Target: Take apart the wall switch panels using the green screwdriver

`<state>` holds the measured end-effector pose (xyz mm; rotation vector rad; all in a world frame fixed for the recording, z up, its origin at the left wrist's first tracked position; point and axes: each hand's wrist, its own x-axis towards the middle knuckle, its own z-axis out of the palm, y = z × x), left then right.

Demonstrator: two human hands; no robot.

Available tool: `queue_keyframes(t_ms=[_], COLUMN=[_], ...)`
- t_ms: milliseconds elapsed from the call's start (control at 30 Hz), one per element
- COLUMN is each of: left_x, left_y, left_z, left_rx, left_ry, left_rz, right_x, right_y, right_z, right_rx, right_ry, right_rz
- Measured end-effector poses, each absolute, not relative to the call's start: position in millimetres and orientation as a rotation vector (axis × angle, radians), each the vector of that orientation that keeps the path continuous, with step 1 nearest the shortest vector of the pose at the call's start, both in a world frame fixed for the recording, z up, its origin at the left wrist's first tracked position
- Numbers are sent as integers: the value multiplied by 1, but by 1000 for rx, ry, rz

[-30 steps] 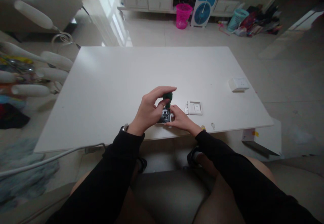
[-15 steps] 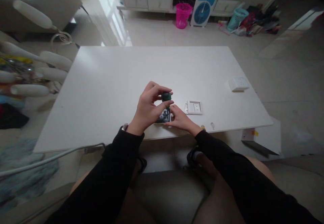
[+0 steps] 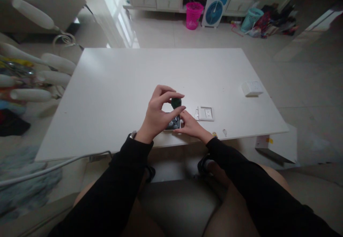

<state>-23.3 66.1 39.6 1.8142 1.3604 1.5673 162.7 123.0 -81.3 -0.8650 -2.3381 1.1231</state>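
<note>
My left hand (image 3: 158, 112) is curled round the dark green handle of what looks like a screwdriver (image 3: 176, 103), seen almost end-on from above. Its thumb and fingers lie on either side of the handle, and the tip is hidden. Directly below is a small open electrical socket (image 3: 174, 122) with dark inner parts, at the table's near edge. My right hand (image 3: 189, 124) pinches the socket's right side. Just right of that hand lies a white socket cover plate (image 3: 206, 114). A small yellow piece (image 3: 214, 134) and a small clear piece (image 3: 224, 132) are near my right wrist.
The white table (image 3: 120, 80) spreads out in front of me. A white socket box (image 3: 252, 88) stands at its right side. A grey cable (image 3: 66, 162) runs along the near left edge. Beyond are a pink basket (image 3: 193, 15) and a blue fan (image 3: 214, 11).
My left index finger and thumb have shifted slightly round the green handle and reach a little further right. My right hand stays on the socket.
</note>
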Motion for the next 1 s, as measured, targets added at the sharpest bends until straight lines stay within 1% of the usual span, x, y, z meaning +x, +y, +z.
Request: queue_keyframes(t_ms=[100, 367, 500, 700, 867, 1000], left_x=[-21, -29, -30, -26, -27, -24], left_y=[65, 62, 61, 59, 58, 57], left_z=[40, 51, 48, 46, 47, 45], left_rx=[1772, 1803, 1740, 1725, 1783, 1814], left_ry=[1372, 1247, 1229, 1330, 1204, 1207], left_rz=[1592, 1363, 1371, 1405, 1318, 1339], right_x=[162, 162, 163, 162, 162, 162], right_y=[123, 122, 122, 120, 119, 118], right_z=[-82, -81, -82, -79, -77, -79], right_rx=[-865, -878, -882, -891, -889, -880], right_ry=[-2338, -2374, -2370, -2369, -2371, -2352], right_rz=[1112, 1073, 1090, 1085, 1099, 1119])
